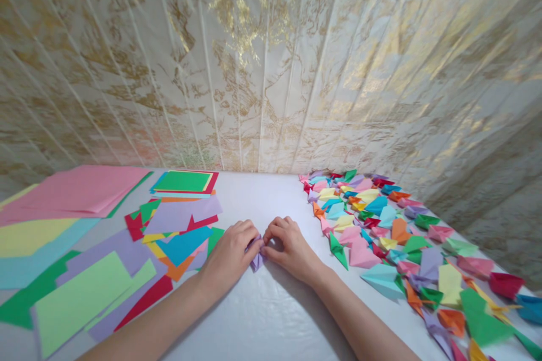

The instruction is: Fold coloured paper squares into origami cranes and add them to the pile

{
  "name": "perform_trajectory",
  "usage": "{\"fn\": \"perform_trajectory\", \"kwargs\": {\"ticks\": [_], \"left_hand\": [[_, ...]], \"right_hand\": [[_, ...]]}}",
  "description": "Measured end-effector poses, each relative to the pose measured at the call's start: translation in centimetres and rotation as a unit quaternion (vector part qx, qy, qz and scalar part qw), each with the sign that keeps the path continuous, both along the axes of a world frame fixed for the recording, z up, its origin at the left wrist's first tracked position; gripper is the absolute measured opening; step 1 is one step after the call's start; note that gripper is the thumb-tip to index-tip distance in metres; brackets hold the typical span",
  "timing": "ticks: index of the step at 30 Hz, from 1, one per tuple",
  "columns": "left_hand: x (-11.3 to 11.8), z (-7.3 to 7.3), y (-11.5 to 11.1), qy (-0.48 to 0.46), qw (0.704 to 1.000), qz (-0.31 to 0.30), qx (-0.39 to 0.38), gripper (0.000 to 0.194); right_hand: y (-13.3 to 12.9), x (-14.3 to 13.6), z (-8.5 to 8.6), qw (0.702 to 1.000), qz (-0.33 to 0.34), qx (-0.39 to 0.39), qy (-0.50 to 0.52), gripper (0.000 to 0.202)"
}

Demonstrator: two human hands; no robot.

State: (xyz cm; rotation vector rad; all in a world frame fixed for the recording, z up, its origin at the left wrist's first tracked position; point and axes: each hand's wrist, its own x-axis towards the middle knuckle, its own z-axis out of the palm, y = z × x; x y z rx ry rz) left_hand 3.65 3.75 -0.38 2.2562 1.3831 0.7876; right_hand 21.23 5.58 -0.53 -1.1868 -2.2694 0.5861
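A small piece of folded purple paper [257, 261] sits between my two hands, just above or on the white table [262, 316]. My left hand [235, 248] is closed on its left side, with the fingers curled over it. From the right, my right hand [290, 245] pinches its edge between thumb and fingertips. The fingers cover most of the paper, so its full shape is hidden; a pointed bit shows below the left thumb.
Many folded paper pieces [366, 254] in mixed colours cover the table's right side. To the left lie loose paper scraps [184, 245], a neat stack of small sheets [186, 181] and large pink sheets [80, 192]. A gold-patterned curtain [262, 67] hangs behind.
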Motion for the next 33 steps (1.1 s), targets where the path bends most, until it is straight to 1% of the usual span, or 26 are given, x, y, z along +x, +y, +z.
{"fn": "perform_trajectory", "kwargs": {"ticks": [5, 8, 10, 11, 12, 13, 15, 17, 18, 19, 21, 23, 26, 29, 33], "left_hand": [[-0.2, 0.1, 0.1, -0.031, 0.999, -0.008, -0.011, 0.029], [-0.1, 0.3, 0.1, -0.061, 0.998, 0.010, -0.020, 0.029], [0.2, 0.4, 0.0, -0.147, 0.985, 0.046, -0.074, 0.023], [0.3, 0.5, -0.1, -0.202, 0.971, 0.067, -0.110, 0.025], [0.5, 0.6, -0.2, -0.260, 0.950, 0.083, -0.154, 0.031], [0.7, 0.7, -0.3, -0.319, 0.921, 0.090, -0.202, 0.037], [1.1, 0.9, -0.6, -0.415, 0.859, 0.072, -0.290, 0.039], [1.3, 1.1, -0.8, -0.481, 0.800, 0.041, -0.357, 0.036], [1.4, 1.2, -1.0, -0.498, 0.782, 0.031, -0.372, 0.034], [1.5, 1.2, -1.0, -0.498, 0.783, 0.028, -0.372, 0.033], [1.6, 1.1, -1.1, -0.477, 0.803, 0.032, -0.356, 0.034], [1.7, 0.8, -1.1, -0.457, 0.821, 0.039, -0.339, 0.035], [1.9, 0.5, -1.1, -0.444, 0.835, 0.038, -0.322, 0.032], [2.0, 0.5, -1.2, -0.435, 0.843, 0.034, -0.315, 0.028], [2.1, 0.8, -1.3, -0.437, 0.842, 0.041, -0.315, 0.024]], "right_hand": [[0.2, -0.1, -0.1, 1.000, -0.007, -0.012, 0.003, 0.016], [0.2, -0.1, -0.1, 0.998, -0.015, -0.008, 0.053, 0.019], [0.3, 0.0, -0.1, 0.994, -0.033, -0.004, 0.104, 0.019], [0.3, 0.0, -0.1, 0.991, -0.042, 0.000, 0.125, 0.018], [0.3, 0.0, -0.1, 0.989, -0.047, 0.007, 0.140, 0.017], [0.3, 0.0, -0.1, 0.987, -0.050, 0.017, 0.150, 0.016], [0.3, 0.0, -0.2, 0.985, -0.051, 0.040, 0.158, 0.014], [0.1, -0.2, -0.1, 0.985, -0.054, 0.063, 0.148, 0.013], [0.0, -0.2, -0.1, 0.986, -0.055, 0.077, 0.135, 0.013], [-0.1, -0.3, 0.0, 0.987, -0.056, 0.092, 0.116, 0.012], [-0.4, -0.5, 0.3, 0.988, -0.054, 0.126, 0.069, 0.010], [-0.7, -0.6, 0.6, 0.986, -0.044, 0.160, 0.022, 0.013], [-0.8, -0.8, 0.6, 0.982, -0.022, 0.184, -0.019, 0.013], [-0.7, -0.8, 0.3, 0.984, -0.019, 0.178, -0.014, 0.016], [-0.7, -0.7, 0.0, 0.986, -0.025, 0.161, 0.023, 0.019]]}}
